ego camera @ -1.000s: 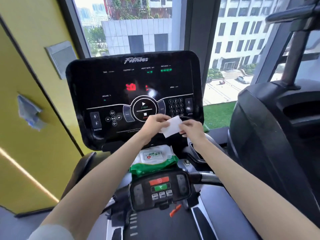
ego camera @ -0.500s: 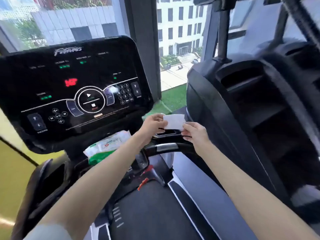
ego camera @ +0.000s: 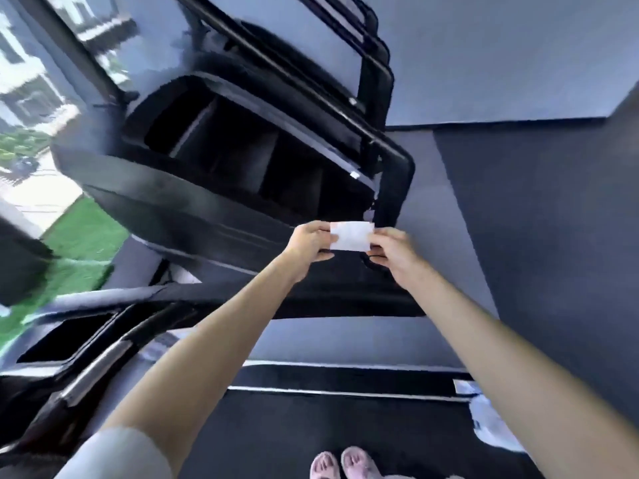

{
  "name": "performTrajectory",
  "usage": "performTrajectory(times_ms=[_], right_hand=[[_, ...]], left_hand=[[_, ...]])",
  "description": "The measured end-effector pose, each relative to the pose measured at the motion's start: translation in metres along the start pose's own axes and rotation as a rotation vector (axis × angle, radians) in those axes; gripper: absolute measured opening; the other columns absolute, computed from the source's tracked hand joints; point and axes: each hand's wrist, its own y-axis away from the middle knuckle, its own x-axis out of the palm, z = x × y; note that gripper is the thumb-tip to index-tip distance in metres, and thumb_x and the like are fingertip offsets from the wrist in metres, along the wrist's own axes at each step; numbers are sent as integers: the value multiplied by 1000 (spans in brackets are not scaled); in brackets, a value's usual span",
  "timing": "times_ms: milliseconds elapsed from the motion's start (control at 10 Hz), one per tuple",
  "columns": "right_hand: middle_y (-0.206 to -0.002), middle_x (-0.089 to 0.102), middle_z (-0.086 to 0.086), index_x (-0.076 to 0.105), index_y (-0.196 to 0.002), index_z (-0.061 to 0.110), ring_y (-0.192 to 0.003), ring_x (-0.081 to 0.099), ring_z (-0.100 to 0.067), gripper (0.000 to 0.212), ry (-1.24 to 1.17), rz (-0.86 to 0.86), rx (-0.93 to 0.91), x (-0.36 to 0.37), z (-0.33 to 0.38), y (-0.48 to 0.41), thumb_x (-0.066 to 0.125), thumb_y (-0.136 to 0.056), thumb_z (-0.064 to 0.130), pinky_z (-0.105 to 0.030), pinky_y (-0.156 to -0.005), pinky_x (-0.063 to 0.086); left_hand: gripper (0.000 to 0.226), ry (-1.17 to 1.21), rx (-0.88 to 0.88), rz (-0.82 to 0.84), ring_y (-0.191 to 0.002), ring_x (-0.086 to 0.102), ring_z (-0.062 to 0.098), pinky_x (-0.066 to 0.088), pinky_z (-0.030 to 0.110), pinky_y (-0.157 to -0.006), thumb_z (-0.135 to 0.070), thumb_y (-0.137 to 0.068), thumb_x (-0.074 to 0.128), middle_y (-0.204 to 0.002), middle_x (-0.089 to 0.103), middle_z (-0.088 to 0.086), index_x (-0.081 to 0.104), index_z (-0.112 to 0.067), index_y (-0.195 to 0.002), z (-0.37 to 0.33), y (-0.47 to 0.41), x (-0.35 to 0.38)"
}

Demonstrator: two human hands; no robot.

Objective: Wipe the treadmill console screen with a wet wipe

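While the console screen lies outside the view, the wet wipe is held up in front of the black machine housing, just below its open recess and close to its right-hand edge. It is a small white rectangle, apparently folded, stretched flat between the two hands. The left hand pinches its left edge between thumb and curled fingers. The right hand pinches the right edge in the same way, so both are closed on the wipe and neither is free. Below the housing, nearer the person, runs the dark treadmill belt, with a pair of pink slippers at its near end. To the left of the housing, green grass shows outside.

By my judgement the wipe is light, limp and damp. It will sag or fold over itself once one edge is let go, and it will cling a little to skin and to glass. It should not slip easily or break, though a hard tug between the two hands could tear it. For wiping, a pinch at the edge gives poor contact. It would be better to lay it flat over the fingertips of one hand, trap a corner with the thumb, and press with the flat fingers. No wiping is under way in this view, and the person would first have to turn to the screen.
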Motion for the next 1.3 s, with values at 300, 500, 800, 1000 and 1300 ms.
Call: performTrajectory(times_ms=[300, 500, 800, 1000, 1300], right_hand=[[-64, 61, -1, 62, -79, 17, -49, 56, -10, 12, -198, -577, 158, -194, -72, 73, 62, -86, 7, -22, -51, 46], [-67, 55, -8, 64, -103, 2, -54, 51, -19, 18, -288, -744, 319, -289, -136, 121, 61, -85, 4, -24, -50, 44], [-75, 56, -12, 65, -106, 2, -61, 52, -21, 26, -266, -769, 668, -435, -217, 112, 57, -82, -6, -28, -63, 49], [-104, 60, -14, 59, -120, 4, -79, 57, -21, 37, -121, -650, 763, -504, -242, 76, 60, -83, 1, -35, -80, 54], [-135, 48, -15, 46, -129, 0, -124, 46, -29, 37, 73, -464, 951, -533, -257, 68, 47, -93, 6, -37, -101, 40]], left_hand=[[16, -111, -239, 639, -69, 57, 16, 49, 27, -66, 0, -83, 60, -80, 61, 4, 61, -13, -94, 47, 6, 213], [21, -353, -350, 763, -61, 55, 17, 49, 24, -57, 4, -83, 59, -73, 55, 8, 52, -15, -75, 107, 38, 328], [25, -557, -620, 700, -52, 64, 12, 53, 27, -59, 0, -87, 52, -75, 61, 9, 53, -2, -112, 194, 59, 475], [30, -599, -734, 583, -65, 64, 16, 53, 31, -58, -2, -89, 50, -90, 64, 12, 53, -1, -120, 220, 43, 545], [31, -687, -792, 421, -78, 59, 21, 47, 34, -68, -11, -95, 42, -85, 53, 6, 48, -7, -125, 244, 17, 567]])
